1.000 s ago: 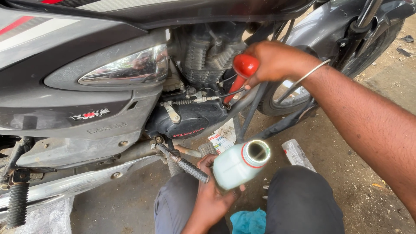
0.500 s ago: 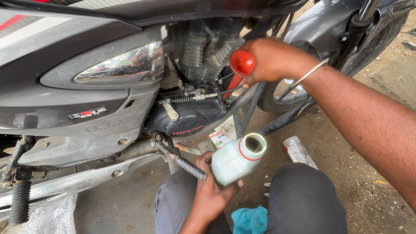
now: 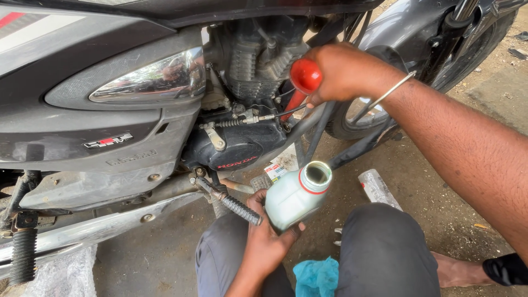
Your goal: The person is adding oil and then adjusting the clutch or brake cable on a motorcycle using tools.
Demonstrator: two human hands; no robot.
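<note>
Closest to the camera are the person's knees [image 3: 379, 247] in grey trousers, with a blue rag [image 3: 316, 276] lying between them. Just above the rag, the left hand [image 3: 264, 242] is wrapped around the bottom of a pale bottle [image 3: 296, 197]. The bottle has no cap on and its round mouth, with a red ring, tips up and away. It looks like thin plastic, so I think it is light and a bit squashy, and it could be slippery if oil is on it. Its wide lower half, where the hand is now, seems the best place to grip. Beside the thumb, a black ribbed kick lever [image 3: 234, 203] sticks out from the bike [image 3: 82, 137]. On the ground [image 3: 418, 181] to the right lies a clear packet [image 3: 377, 187], and a small printed paper [image 3: 278, 168] lies under the engine. Further off, the right hand [image 3: 346, 71] is closed tight around a red funnel [image 3: 305, 77]. Its round top shows by the fingers, and its thin red stem points down into the black engine [image 3: 236, 148]. The funnel looks stiff and light, and it would tip if let go. A thin metal bangle [image 3: 385, 96] sits on that wrist. Behind all this is the front wheel [image 3: 467, 38] and dusty ground.
</note>
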